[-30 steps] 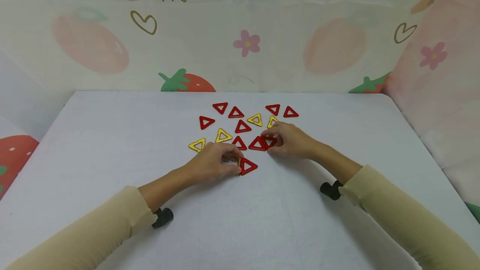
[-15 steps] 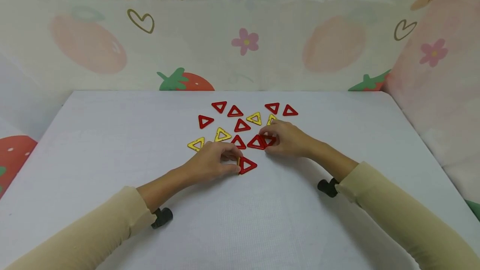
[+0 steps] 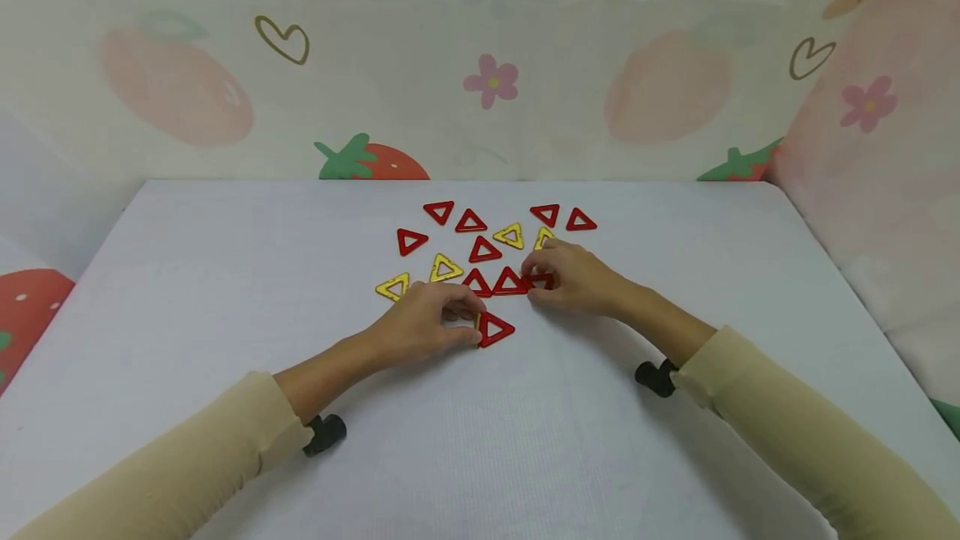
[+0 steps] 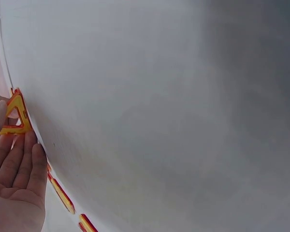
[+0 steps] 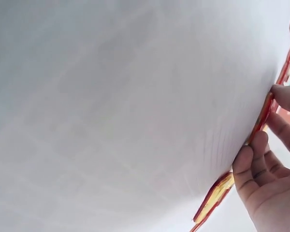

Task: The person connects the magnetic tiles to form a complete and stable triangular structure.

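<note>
My left hand pinches a magnetic triangle tile between thumb and fingers; its yellow face shows in the left wrist view, standing on edge. Right beside it, a red triangle tile points right in the head view. My right hand grips another red triangle tile by its edges, low over the table, partly hidden by the fingers. To the left of that tile, right at its corner, lies a red triangle tile. A further red triangle tile borders it on the left.
Several loose red tiles and yellow tiles lie scattered behind the hands on the white table. A yellow tile is partly covered by the right hand. A printed cloth wall rises behind the table's back edge.
The red tile left of my right hand has slid slightly left, from overlapping the gripped tile to lying beside it, against its left neighbour. My left hand stays put.
</note>
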A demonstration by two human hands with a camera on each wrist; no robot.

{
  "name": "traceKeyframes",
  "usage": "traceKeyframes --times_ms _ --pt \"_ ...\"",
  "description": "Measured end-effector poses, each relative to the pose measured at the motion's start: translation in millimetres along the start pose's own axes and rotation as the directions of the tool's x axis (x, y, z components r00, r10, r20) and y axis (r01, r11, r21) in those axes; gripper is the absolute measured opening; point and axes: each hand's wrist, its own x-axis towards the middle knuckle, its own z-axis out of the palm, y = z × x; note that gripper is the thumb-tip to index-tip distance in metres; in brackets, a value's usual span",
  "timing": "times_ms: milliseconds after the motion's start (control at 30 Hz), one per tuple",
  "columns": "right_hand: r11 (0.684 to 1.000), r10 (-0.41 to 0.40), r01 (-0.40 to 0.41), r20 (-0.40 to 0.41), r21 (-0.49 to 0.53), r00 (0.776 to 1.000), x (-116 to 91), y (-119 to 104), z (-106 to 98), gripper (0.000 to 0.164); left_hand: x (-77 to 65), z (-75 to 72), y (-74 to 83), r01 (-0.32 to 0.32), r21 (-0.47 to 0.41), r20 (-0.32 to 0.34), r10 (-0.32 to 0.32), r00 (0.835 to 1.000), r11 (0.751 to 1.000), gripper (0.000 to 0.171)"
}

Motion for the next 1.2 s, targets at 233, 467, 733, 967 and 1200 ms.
traceKeyframes --times_ms 233,467,733,967,1200 --pt "0.999 0.005 -0.005 0.009 0.033 1.000 -3 2 -1 0.025 -0.1 0.3 0.2 -0.004 -0.008 0.002 0.004 1.000 1.000 0.030" --pt "0.999 -0.032 0.032 -0.003 0.024 0.999 -6 4 -3 0.023 -0.6 -0.8 0.5 -0.014 0.002 -0.005 0.014 1.000 1.000 0.030" --pt "0.996 0.004 -0.004 0.003 0.086 1.000 -12 6 -5 0.034 0.4 -1.2 1.0 -0.005 0.016 -0.005 0.005 1.000 1.000 0.030" --pt "0.996 0.008 -0.009 0.009 0.094 1.000 -16 9 -5 0.041 0.1 -0.2 0.9 0.005 0.006 -0.008 -0.005 1.000 1.000 0.031" --pt "0.994 -0.023 0.021 0.017 0.107 1.000 -21 10 -5 0.045 0.0 0.1 -0.1 0.003 0.003 -0.010 -0.003 1.000 1.000 0.031"
